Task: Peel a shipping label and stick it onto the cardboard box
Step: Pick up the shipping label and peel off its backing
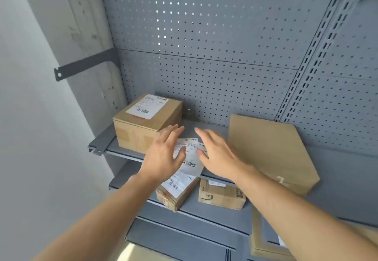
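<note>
A loose stack of white shipping labels (189,156) with barcodes lies on the grey upper shelf (114,148), between my two hands. My left hand (163,154) hovers over the stack's left side with fingers spread. Over its right side is my right hand (216,154), also with fingers apart. Neither hand holds anything. A cardboard box (143,123) with a label on its top stands at the shelf's left end. A plain brown cardboard box (272,150), with no label visible, sits to the right against the pegboard.
A grey pegboard (204,46) backs the shelves. On the lower shelf are a small labelled box (176,191) and a printed carton (221,196). More cardboard (263,240) stands at lower right. A pale wall (30,117) closes the left side.
</note>
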A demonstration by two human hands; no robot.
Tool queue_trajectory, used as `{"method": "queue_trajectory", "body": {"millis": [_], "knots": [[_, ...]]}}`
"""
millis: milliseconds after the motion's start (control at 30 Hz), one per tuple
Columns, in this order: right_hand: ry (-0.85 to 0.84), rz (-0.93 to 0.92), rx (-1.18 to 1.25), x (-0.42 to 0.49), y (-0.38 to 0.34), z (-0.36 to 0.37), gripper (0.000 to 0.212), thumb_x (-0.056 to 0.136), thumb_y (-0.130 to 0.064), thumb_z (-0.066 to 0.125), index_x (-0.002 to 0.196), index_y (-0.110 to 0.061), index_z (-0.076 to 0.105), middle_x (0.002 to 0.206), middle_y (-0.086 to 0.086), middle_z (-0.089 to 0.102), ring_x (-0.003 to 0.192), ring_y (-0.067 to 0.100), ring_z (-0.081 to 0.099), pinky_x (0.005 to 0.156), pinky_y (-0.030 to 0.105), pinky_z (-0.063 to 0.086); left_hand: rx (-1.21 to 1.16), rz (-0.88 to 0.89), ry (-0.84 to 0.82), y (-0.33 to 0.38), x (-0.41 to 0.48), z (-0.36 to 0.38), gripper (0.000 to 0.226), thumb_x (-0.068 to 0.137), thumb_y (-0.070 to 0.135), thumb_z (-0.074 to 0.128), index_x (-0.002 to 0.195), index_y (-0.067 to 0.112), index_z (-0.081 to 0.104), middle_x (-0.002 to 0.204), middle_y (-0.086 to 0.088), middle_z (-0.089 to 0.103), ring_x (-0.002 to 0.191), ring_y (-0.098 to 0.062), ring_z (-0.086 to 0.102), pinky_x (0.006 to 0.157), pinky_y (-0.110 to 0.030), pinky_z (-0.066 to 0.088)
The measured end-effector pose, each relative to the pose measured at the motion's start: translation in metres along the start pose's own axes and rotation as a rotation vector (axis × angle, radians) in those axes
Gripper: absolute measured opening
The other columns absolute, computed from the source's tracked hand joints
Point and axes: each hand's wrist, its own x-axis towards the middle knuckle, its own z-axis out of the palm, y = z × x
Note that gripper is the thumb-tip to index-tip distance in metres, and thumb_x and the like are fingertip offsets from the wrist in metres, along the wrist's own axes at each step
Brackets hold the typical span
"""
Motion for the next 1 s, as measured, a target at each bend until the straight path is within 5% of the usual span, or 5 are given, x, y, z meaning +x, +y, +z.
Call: {"method": "queue_trajectory", "body": {"millis": [333, 467, 600, 800, 1000], "knots": [[-0.355, -0.002, -0.094, 0.000, 0.004, 0.069, 0.066, 0.090, -0.044, 0.068, 0.148, -0.019, 0.045, 0.151, 0.000, 0.045, 0.136, 0.025, 0.046, 0.109, 0.041, 0.044, 0.095, -0.057, -0.174, -0.036, -0.036, 0.016, 0.056, 0.091, 0.030, 0.068, 0.143, 0.017, 0.051, 0.147, -0.007, 0.053, 0.136, -0.028, 0.047, 0.098, -0.043, 0.054], [-0.295, -0.015, -0.079, -0.002, 0.011, 0.066, 0.036, 0.094, -0.031, 0.061, 0.128, -0.020, 0.064, 0.130, -0.004, 0.060, 0.116, 0.023, 0.061, 0.095, 0.040, 0.053, 0.068, -0.007, -0.216, -0.033, -0.033, 0.025, 0.060, 0.089, 0.033, 0.070, 0.144, 0.021, 0.050, 0.140, -0.003, 0.059, 0.129, -0.025, 0.051, 0.096, -0.045, 0.055], [-0.180, -0.002, -0.041, -0.003, 0.014, 0.059, 0.025, 0.093, -0.019, 0.054, 0.108, -0.021, 0.073, 0.113, -0.004, 0.070, 0.098, 0.027, 0.068, 0.079, 0.043, 0.056, 0.010, 0.081, -0.385, -0.026, -0.028, 0.031, 0.090, 0.085, 0.035, 0.075, 0.157, 0.035, 0.022, 0.138, -0.001, 0.059, 0.124, -0.024, 0.054, 0.101, -0.041, 0.048], [0.043, -0.053, -0.018, -0.003, 0.010, 0.037, 0.016, 0.093, -0.024, 0.058, 0.092, -0.029, 0.073, 0.091, -0.011, 0.070, 0.075, 0.022, 0.066, 0.060, 0.038, 0.055, -0.114, 0.040, -0.276, -0.011, -0.012, 0.031, 0.109, 0.087, 0.013, 0.076, 0.158, 0.047, 0.002, 0.119, 0.002, 0.058, 0.099, -0.017, 0.056, 0.089, -0.030, 0.050], [0.176, -0.182, 0.033, -0.001, 0.007, -0.009, 0.015, 0.091, -0.024, 0.062, 0.097, -0.025, 0.075, 0.095, -0.010, 0.073, 0.081, 0.020, 0.066, 0.076, 0.041, 0.054, -0.089, 0.174, -0.056, 0.002, 0.011, 0.016, 0.066, 0.090, -0.002, 0.056, 0.150, 0.019, 0.042, 0.097, -0.005, 0.058, 0.083, -0.022, 0.057, 0.069, -0.047, 0.057]]}}
